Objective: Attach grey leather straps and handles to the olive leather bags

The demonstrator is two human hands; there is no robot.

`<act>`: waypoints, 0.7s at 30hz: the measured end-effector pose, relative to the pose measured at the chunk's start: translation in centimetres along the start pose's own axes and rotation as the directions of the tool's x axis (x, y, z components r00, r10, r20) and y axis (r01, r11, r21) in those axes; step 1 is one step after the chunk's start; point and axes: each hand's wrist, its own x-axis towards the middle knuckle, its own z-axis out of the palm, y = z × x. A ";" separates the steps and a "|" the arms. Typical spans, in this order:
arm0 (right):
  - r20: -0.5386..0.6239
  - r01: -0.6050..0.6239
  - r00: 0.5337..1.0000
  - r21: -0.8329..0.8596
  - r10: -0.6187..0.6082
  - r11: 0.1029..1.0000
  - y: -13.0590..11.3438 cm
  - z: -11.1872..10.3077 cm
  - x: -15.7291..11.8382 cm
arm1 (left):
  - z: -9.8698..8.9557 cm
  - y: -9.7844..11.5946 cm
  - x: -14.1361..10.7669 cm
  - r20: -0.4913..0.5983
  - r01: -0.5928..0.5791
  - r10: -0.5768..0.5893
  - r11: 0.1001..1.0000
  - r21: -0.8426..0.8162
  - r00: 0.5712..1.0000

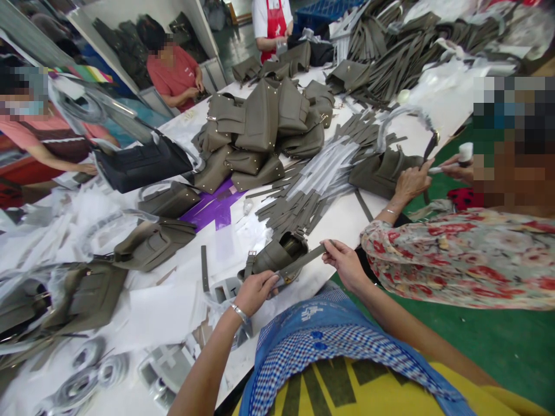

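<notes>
Head view took in, at far left, olive-brown bags on the white desk, with clear-wrapped handles among them; these looked the further along. Next came a black bag with wrapping about its handle, then a single strip lying flat by itself, and beyond it a heap of bags on which no long handles could be made out, so those seemed less finished. The person's left hand had its grip closed on the lower end of a strap. Just beyond that strap, near the desk's edge, lay an open-mouthed bag with a buckle on its left side; whether strap and bag were joined could not be told, though work on them seemed partway. Many strips lay loose behind, apparently unused. The right hand pinched the strap's upper end, fingertips together on it. At far right a co-worker's hand was at another bag, a wrapped handle arching above it
</notes>
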 end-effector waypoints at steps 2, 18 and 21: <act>0.000 0.002 1.000 -0.009 -0.002 1.000 0.1 -0.1 0.1 | 0.0 0.0 0.0 0.016 0.010 -0.010 1.000 -0.010 1.000; 0.226 -0.147 0.964 -0.001 0.143 0.989 1.3 2.6 -0.7 | 0.0 2.8 2.3 0.105 0.020 -0.004 0.988 -0.156 0.995; 0.273 -0.126 0.955 0.026 0.115 0.992 1.3 2.7 -0.8 | -0.1 3.2 2.5 0.102 -0.008 0.022 0.991 -0.137 0.995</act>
